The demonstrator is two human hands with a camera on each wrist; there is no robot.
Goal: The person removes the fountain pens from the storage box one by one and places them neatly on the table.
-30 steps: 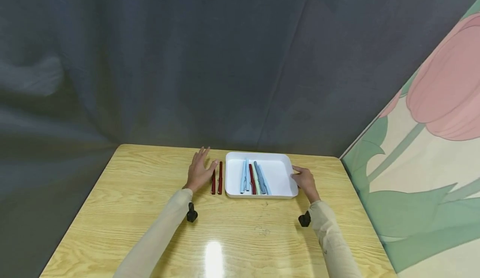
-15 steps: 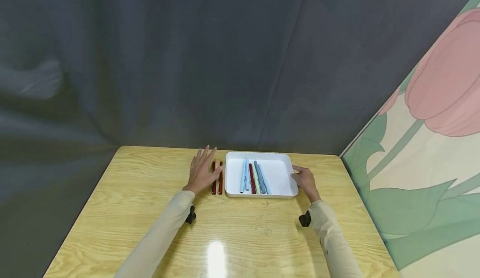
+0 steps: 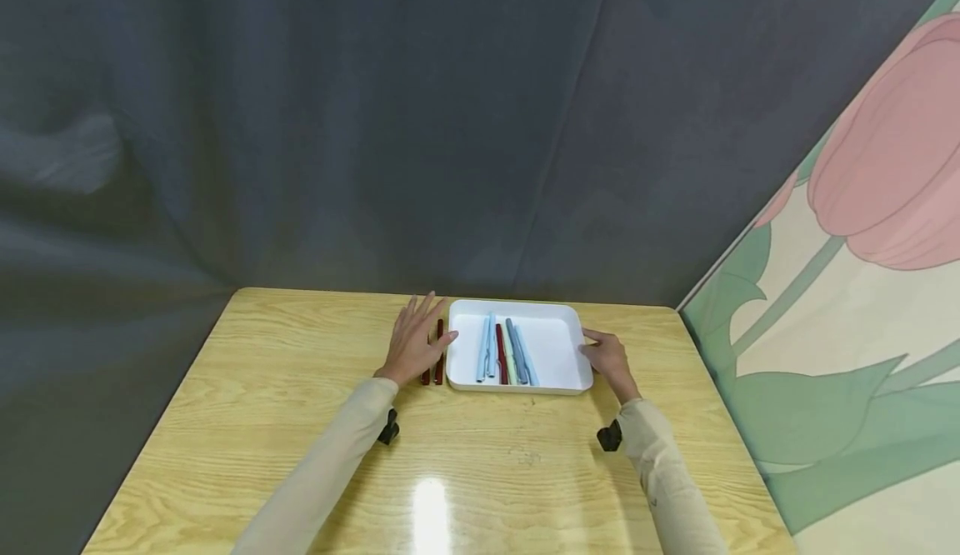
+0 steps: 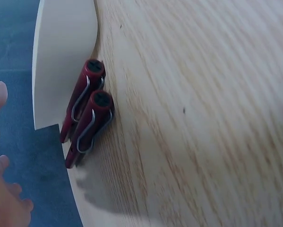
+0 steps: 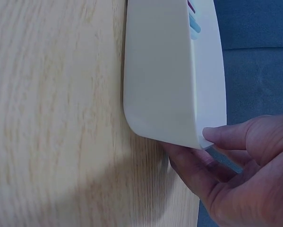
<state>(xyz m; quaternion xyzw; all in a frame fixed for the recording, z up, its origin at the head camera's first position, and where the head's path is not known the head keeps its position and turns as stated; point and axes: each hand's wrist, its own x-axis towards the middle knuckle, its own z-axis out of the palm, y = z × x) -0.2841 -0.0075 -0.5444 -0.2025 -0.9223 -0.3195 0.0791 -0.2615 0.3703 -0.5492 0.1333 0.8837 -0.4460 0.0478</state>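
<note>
My left hand (image 3: 412,347) hovers with spread fingers over two dark red pens, its thumb reaching to the left rim of the white tray (image 3: 558,355). In the left wrist view the nearer red pen (image 4: 95,116) and the farther red pen (image 4: 82,92) lie side by side against the tray, wire clips showing. My right hand (image 3: 609,362) grips the tray's right end. In the right wrist view its thumb lies over the rim and its fingers are below the outer wall. Inside the tray lie light blue pens (image 3: 482,353), a red pen (image 3: 502,355), a pale green one (image 3: 512,362) and a grey-blue one (image 3: 516,347).
The wooden table (image 3: 495,463) has its far edge just behind the tray. A dark grey curtain (image 3: 420,138) hangs beyond it. On the right, a flower-patterned panel (image 3: 810,422) borders the table.
My left hand has moved right, from beside the red pens to over them, its thumb now at the tray's rim. My right hand keeps its hold on the tray.
</note>
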